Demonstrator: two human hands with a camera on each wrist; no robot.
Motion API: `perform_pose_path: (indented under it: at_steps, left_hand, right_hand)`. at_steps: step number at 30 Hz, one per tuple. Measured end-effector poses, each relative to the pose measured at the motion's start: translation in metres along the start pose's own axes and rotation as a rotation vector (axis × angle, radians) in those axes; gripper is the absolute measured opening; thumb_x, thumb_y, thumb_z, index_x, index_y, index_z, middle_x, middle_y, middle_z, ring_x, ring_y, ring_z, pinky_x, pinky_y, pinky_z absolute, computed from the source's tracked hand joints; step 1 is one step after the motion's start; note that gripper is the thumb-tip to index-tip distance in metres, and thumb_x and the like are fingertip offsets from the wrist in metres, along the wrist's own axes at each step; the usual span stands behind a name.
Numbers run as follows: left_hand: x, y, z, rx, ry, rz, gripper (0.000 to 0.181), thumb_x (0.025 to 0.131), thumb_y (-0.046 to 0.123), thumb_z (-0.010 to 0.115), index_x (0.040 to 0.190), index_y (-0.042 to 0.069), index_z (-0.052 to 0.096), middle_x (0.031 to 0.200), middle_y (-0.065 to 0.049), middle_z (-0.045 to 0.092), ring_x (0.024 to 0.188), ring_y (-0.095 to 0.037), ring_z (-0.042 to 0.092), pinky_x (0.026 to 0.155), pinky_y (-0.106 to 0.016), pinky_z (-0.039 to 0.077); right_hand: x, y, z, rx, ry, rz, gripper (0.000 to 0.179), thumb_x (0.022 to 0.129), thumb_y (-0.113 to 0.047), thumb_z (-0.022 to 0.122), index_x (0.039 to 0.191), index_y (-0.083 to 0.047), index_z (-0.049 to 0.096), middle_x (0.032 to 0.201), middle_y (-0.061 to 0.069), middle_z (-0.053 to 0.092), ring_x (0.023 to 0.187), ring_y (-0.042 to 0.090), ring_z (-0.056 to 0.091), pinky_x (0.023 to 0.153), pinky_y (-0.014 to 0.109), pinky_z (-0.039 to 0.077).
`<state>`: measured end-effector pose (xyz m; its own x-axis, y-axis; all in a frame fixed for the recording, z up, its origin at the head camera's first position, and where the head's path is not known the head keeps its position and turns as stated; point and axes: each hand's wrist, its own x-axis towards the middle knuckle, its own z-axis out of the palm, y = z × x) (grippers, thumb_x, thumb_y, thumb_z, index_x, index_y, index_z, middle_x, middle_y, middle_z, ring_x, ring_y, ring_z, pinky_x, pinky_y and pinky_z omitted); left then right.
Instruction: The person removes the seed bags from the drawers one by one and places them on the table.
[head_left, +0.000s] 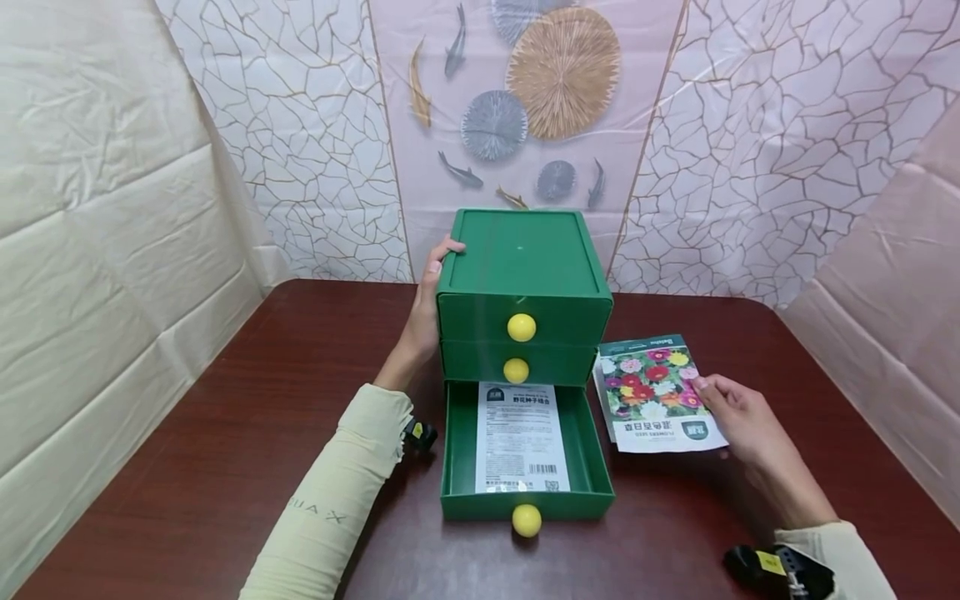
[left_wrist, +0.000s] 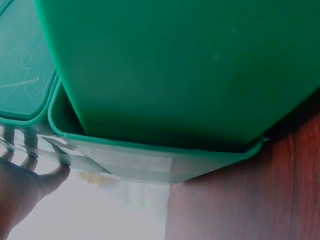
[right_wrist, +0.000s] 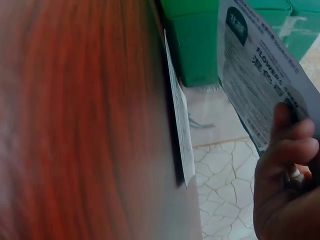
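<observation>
Drawer: lower centre, pulled out, white packet inside.
Right hand: right of centre, pinches flower packet by its edge.
Left hand: centre, fingers fairly straight against cabinet, grasping nothing.
Risk: one-edge pinch could let the flower packet slip.

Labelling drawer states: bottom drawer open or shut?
Open: the bottom drawer juts out, with a printed packet visible inside.

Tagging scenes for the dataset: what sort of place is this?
Probably a makeshift recording booth: patterned fabric hangs behind the wood-grain table, creased pale sheets close in both sides, and a small black device is worn at each wrist.
</observation>
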<state>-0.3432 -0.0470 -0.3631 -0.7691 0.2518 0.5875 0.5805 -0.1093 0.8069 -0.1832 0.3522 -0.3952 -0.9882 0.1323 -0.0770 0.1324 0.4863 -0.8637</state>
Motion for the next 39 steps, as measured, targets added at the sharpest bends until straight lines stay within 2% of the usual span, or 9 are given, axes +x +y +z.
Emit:
perform_pose_path:
  at_steps: [8, 15, 19, 23, 28, 34, 39]
  left_hand:
    - [0.0, 0.002, 0.001, 0.01, 0.002, -0.005, 0.058, 0.109, 0.043, 0.018, 0.153, 0.011, 0.039, 0.177, -0.003, 0.01, 0.16, -0.024, 0.016, 0.124, -0.058, 0.021]
    - [-0.001, 0.001, 0.001, 0.003, -0.002, -0.001, 0.058, 0.109, 0.044, 0.018, 0.153, 0.012, 0.038, 0.176, 0.0, 0.011, 0.159, -0.024, 0.017, 0.123, -0.058, 0.021]
    - [-0.001, 0.001, 0.001, -0.001, -0.007, -0.004, 0.058, 0.109, 0.044, 0.018, 0.153, 0.013, 0.038, 0.176, 0.002, 0.012, 0.159, -0.024, 0.017, 0.123, -0.058, 0.021]
    - [-0.001, 0.001, 0.001, 0.003, -0.008, -0.007, 0.057, 0.109, 0.043, 0.018, 0.154, 0.013, 0.039, 0.176, 0.0, 0.011, 0.159, -0.024, 0.017, 0.123, -0.06, 0.021]
    - [-0.002, 0.001, 0.0, 0.003, -0.009, -0.002, 0.058, 0.11, 0.044, 0.02, 0.154, 0.013, 0.039, 0.176, -0.002, 0.011, 0.159, -0.027, 0.016, 0.123, -0.061, 0.019]
    - [-0.002, 0.002, 0.001, 0.007, -0.003, -0.002, 0.059, 0.109, 0.046, 0.02, 0.154, 0.013, 0.04, 0.177, -0.002, 0.011, 0.16, -0.025, 0.016, 0.123, -0.059, 0.019]
    - [-0.002, 0.001, 0.0, 0.01, -0.001, -0.008, 0.059, 0.109, 0.046, 0.019, 0.154, 0.014, 0.039, 0.177, -0.004, 0.01, 0.16, -0.024, 0.016, 0.123, -0.06, 0.019]
  right_hand:
    - [0.0, 0.008, -0.006, -0.006, -0.026, 0.031, 0.049, 0.116, -0.035, 0.035, 0.126, 0.01, 0.052, 0.081, -0.002, 0.07, 0.066, 0.011, 0.069, 0.056, 0.031, 0.056]
    - [0.002, 0.011, -0.01, -0.021, -0.062, 0.061, 0.053, 0.117, -0.032, 0.031, 0.133, 0.016, 0.047, 0.084, -0.002, 0.071, 0.068, 0.009, 0.07, 0.06, 0.03, 0.057]
    - [0.001, 0.013, -0.011, -0.047, -0.093, 0.057, 0.054, 0.117, -0.03, 0.032, 0.136, 0.018, 0.046, 0.083, 0.0, 0.072, 0.065, 0.01, 0.067, 0.054, 0.03, 0.053]
    - [-0.001, 0.015, -0.01, -0.117, -0.11, 0.022, 0.05, 0.116, -0.027, 0.04, 0.138, 0.018, 0.048, 0.082, 0.001, 0.07, 0.057, 0.013, 0.057, 0.049, 0.03, 0.045]
    - [-0.002, 0.013, -0.009, -0.167, -0.129, 0.016, 0.052, 0.114, -0.021, 0.046, 0.145, 0.02, 0.041, 0.085, 0.004, 0.068, 0.052, 0.016, 0.051, 0.05, 0.03, 0.045]
    - [-0.002, 0.01, -0.009, -0.155, -0.146, 0.055, 0.055, 0.113, -0.018, 0.048, 0.147, 0.023, 0.037, 0.106, 0.018, 0.067, 0.071, 0.017, 0.061, 0.061, 0.03, 0.054]
    - [0.0, 0.01, -0.009, -0.14, -0.154, 0.079, 0.055, 0.112, -0.017, 0.05, 0.147, 0.023, 0.036, 0.112, 0.023, 0.064, 0.08, 0.016, 0.064, 0.069, 0.028, 0.057]
